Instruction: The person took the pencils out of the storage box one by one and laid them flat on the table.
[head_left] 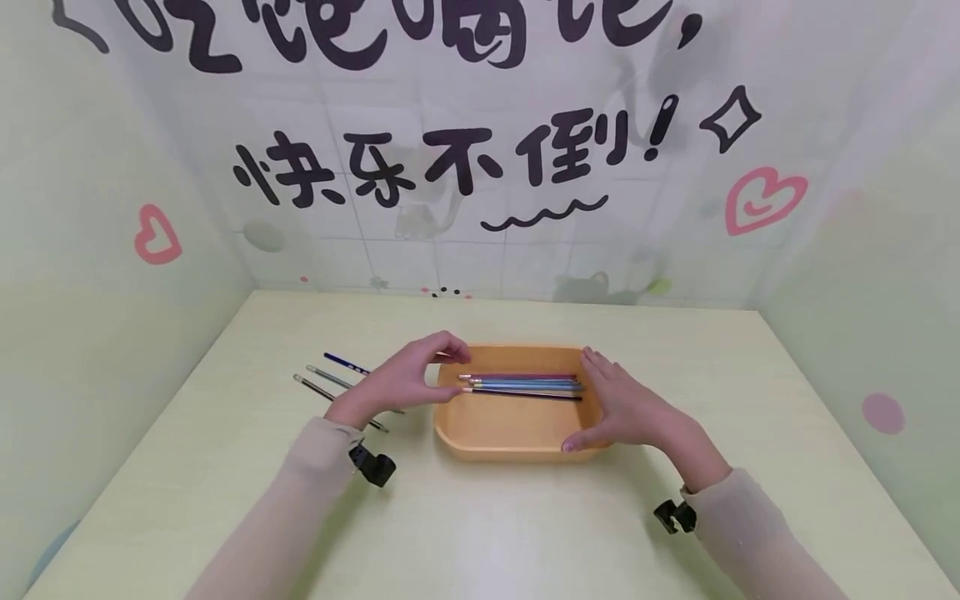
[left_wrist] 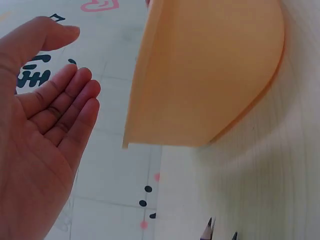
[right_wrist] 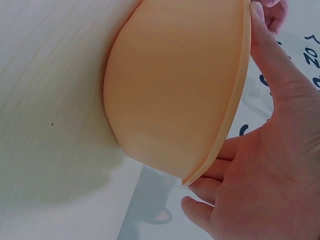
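An orange plastic tray (head_left: 502, 432) stands on the table, with several pencils (head_left: 525, 383) lying side by side in it. At its left end is my left hand (head_left: 405, 375), thumb and fingers spread apart; the left wrist view shows the palm clear of the tray wall (left_wrist: 210, 75). My right hand (head_left: 633, 408) spans the right end, its fingers at the back corner and its thumb at the front one. In the right wrist view, that thumb (right_wrist: 272, 55) touches the tray's rim (right_wrist: 232, 110), and the fingers reach behind the rim.
Left of the tray, partly behind my left forearm, lie a blue pencil (head_left: 341, 361), a greenish pencil (head_left: 326, 375) and a dark pencil (head_left: 311, 387). A white printed wall sheet (head_left: 450, 258) rises behind the table (head_left: 495, 533), with pale walls at both sides.
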